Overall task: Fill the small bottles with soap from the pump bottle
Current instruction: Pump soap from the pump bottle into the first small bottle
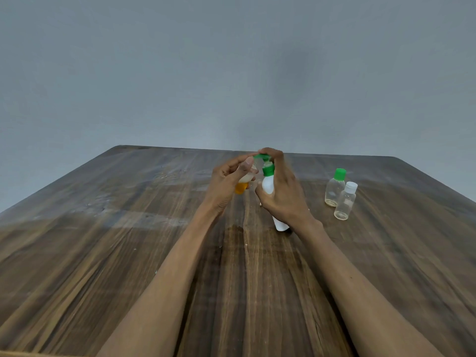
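From the head camera, the white pump bottle [268, 184] with its green pump head [261, 157] leans over the wooden tabletop [128, 228], its base low and near the person, its top tipped away. The right hand [286, 194] is wrapped around its body, with a finger on top of the pump head, presumably so one hand can both steady and press.

Just left of the pump bottle, the left hand [229, 181] grips a small bottle [243, 184] holding some amber soap, lifted so that its mouth sits under the spout; motion blur hides whether they touch.

Well right of the pump bottle, two clear small bottles stand capped and seemingly empty, touching or nearly so: a green-capped bottle [334, 188] and a white-capped bottle [345, 202], likely parked there out of reach of spills.
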